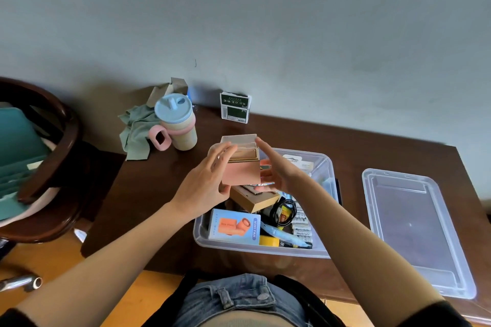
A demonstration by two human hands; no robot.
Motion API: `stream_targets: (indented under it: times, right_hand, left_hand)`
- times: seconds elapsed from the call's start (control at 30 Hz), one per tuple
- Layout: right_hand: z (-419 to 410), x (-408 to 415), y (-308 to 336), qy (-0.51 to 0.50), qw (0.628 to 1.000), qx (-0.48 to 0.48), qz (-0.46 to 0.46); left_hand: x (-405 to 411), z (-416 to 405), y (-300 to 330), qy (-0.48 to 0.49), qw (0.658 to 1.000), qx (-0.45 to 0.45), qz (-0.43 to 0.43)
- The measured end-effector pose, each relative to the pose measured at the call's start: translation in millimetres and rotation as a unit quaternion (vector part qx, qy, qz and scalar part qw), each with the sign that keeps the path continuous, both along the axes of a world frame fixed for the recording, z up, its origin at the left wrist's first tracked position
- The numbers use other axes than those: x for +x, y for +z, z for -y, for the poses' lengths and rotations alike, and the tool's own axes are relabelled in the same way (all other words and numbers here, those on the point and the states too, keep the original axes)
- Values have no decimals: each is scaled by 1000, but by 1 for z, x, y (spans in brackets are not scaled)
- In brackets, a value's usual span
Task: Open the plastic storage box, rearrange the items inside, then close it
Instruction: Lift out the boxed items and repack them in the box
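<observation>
Head view: a small pink cardboard carton with a clear plastic upper part is gripped between both hands, above the far-left part of the clear plastic storage box. The left hand is wrapped on the carton's left face w/ fingers stretched up toward its top and thumb low at the bottom corner; the right hand is pressed to the right face, fingers curled under the bottom edge. So both hands are grasping the carton, neither released.

The storage box is set on the dark brown wooden table, lid off. The clear flat plastic lid is laid right of it, apart. Inside, a tan cardboard box is seen just under the held carton, a blue-and-orange "MINI FAN" carton at the near-left, a coiled black cable and a row of small white packs toward the middle, a yellow item at the near edge.

Step judged: opening done, rearranging in hand, closing not yet begun. Whether the carton is being lifted out or set in can't be told. Next move, prob.: a free slot is needed. The far-left corner looks crowded, so the carton must be lowered flat w/o catching the tan box; afterwards the lid must be fetched from the right.
</observation>
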State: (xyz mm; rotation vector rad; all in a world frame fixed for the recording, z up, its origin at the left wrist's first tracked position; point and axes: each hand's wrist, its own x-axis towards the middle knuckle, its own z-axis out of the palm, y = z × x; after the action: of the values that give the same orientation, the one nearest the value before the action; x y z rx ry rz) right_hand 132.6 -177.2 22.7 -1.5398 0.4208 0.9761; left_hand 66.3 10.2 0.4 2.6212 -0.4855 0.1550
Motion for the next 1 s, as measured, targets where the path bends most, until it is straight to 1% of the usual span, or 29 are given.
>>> stream_targets:
  times: [0.1,0.23,0.3,0.37,0.43,0.53,0.6,0.67,0.7,0.77,0.8,0.83,0.9,0.93,1.0]
  right_hand:
    - [0,1,1,-22,997,59,-43]
    - [22,-8,-3,-31,995,99,-12]
    - [44,-15,-6,-50,992,115,-4]
    - [70,-23,-7,-56,993,103,5]
    - [96,-30,-10,-63,997,49,12]
    - [117,-37,-9,-70,996,-59,12]
    - [115,-40,-6,-51,992,-117,19]
    - [106,-41,-4,-3,980,-189,59]
    - [100,-40,-4,34,967,-233,95]
    - [91,-41,-8,105,926,-326,159]
    - [87,-41,-10,129,906,-365,171]
    - [83,-42,-12,148,889,-399,171]
    - [79,-44,-13,171,861,-451,162]
    - [77,-44,-12,176,848,-473,165]
    - [74,-46,-6,193,803,-531,191]
  left_hand:
    - [-3,-3,1,-16,1000,-4,10]
    - [-6,3,5,-56,998,-1,26]
    - [-4,9,5,-66,998,-11,14]
    - [0,12,4,-54,998,-35,-9]
    - [5,13,-2,-29,998,-44,-40]
    - [11,14,-10,16,995,5,-94]
    - [12,16,-12,34,991,49,-119]
    - [14,19,-11,30,988,77,-133]
    - [17,19,-10,15,985,89,-151]
    - [22,16,-7,-31,968,112,-225]
    - [24,14,-5,-55,956,126,-259]
    - [26,12,-4,-76,949,145,-271]
    - [25,8,-3,-95,953,176,-230]
    - [25,7,-4,-92,960,177,-199]
    - [24,5,-8,-76,973,157,-150]
